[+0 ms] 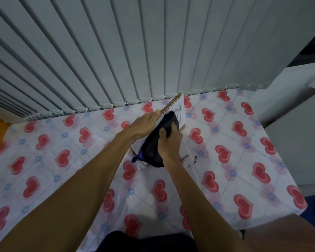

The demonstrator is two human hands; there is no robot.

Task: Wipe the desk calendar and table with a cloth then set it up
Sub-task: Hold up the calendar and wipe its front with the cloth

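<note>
Left hand [145, 124] grips calendar [178, 113] by its spiral edge | right hand [168, 140] clutches dark cloth [153, 151] against page | best: brace firmly, wipe with light strokes.

Dim, cool-toned wide-angle view with soft detail.

Light is flat and weak, with only a faint shadow under the forearms on the tablecloth [225, 160]. The vertical blinds [116, 51] fan outward and bend from lens distortion. The dark cloth [153, 148] loses texture in shade. Corners smear, and no glare shows.
</note>
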